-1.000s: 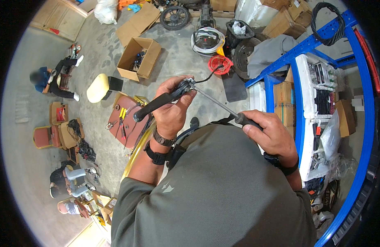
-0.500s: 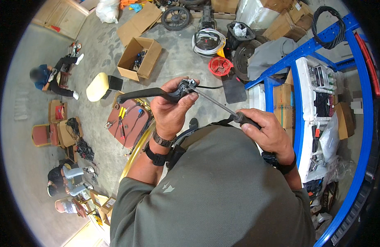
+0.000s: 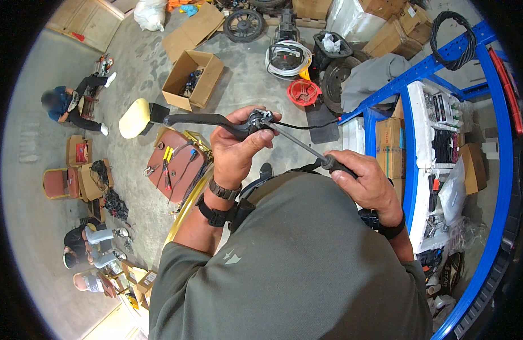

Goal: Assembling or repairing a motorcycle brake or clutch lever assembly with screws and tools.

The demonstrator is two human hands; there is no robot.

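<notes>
A black brake lever (image 3: 202, 119) lies in my left hand (image 3: 237, 148), its long blade reaching out to the left. Thumb and fingers close round the metal clamp end (image 3: 260, 118). From that end a thin black cable (image 3: 307, 126) runs off to the right. My right hand (image 3: 370, 182) grips the dark handle of a screwdriver (image 3: 298, 144). The long shank slants up and left, and its tip meets the clamp end; the exact spot it touches is too small to make out.
On the left, a red-brown padded chair seat (image 3: 173, 161) carries pliers, yellow-handled tools and cables. A cardboard box (image 3: 192, 80) and a yellow-topped stool (image 3: 135, 118) stand beyond. Blue shelving (image 3: 409, 164) rises close on my right. Two people sit at the far left.
The cable at the lever's clamp end now stretches farther right, showing more of its length. My left hand and the lever have shifted slightly right; the screwdriver tip stays at the clamp.
</notes>
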